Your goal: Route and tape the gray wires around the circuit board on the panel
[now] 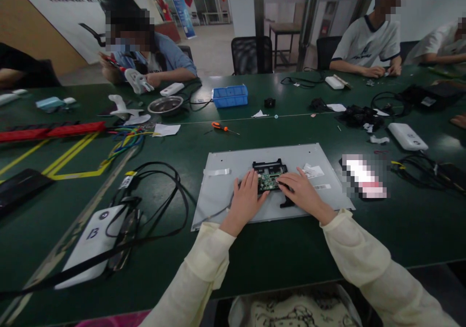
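Looking down, I see my left hand [244, 198] flat with fingers spread and my right hand [304, 193] curled, perhaps pinching the board's edge. The circuit board [268, 180] sits between them at frame centre, long side left-to-right, on a grey panel [225, 191]. Beyond are the green table [291, 249], an orange screwdriver [222, 128] and seated people [367, 40] in the upper frame.

Table [291, 249] bare before the panel [225, 191]; cables [177, 184], apparently loose, crowd its left.

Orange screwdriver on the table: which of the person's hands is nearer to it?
Left. The left hand sits nearer the person, slightly right of the orange screwdriver; the right hand lies farther right, past the circuit board.
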Demonstrator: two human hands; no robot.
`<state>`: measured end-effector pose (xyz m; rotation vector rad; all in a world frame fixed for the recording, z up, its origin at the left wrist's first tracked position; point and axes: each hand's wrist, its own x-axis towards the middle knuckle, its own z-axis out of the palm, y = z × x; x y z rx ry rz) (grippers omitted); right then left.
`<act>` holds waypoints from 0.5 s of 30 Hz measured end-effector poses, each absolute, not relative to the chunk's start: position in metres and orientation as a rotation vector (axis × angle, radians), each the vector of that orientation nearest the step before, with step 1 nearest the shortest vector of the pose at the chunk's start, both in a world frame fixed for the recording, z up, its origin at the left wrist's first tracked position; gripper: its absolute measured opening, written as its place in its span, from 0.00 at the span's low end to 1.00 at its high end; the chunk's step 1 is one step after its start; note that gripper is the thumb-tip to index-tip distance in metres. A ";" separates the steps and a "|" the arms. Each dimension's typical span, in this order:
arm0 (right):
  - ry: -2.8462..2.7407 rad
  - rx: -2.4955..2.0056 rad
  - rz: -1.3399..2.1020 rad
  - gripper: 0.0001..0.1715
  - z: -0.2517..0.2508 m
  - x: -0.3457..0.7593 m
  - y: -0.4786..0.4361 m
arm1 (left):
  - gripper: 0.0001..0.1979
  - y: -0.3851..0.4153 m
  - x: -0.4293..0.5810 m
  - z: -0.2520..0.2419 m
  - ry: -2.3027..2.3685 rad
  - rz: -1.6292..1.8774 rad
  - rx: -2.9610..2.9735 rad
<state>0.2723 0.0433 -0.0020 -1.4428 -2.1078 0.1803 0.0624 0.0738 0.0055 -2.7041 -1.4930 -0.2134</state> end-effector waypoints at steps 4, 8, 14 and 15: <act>-2.093 -1.483 0.091 0.18 0.001 0.291 0.049 | 0.31 0.074 0.063 0.005 -1.494 -0.213 -2.712; -1.937 -1.705 -0.027 0.20 -0.006 0.328 0.057 | 0.31 0.075 0.063 0.004 -1.485 -0.225 -2.715; -1.880 -1.827 0.034 0.23 -0.023 0.357 0.064 | 0.31 0.076 0.064 0.005 -1.494 -0.214 -2.720; -1.894 -1.821 0.062 0.23 -0.025 0.358 0.065 | 0.31 0.076 0.064 0.006 -1.494 -0.205 -2.726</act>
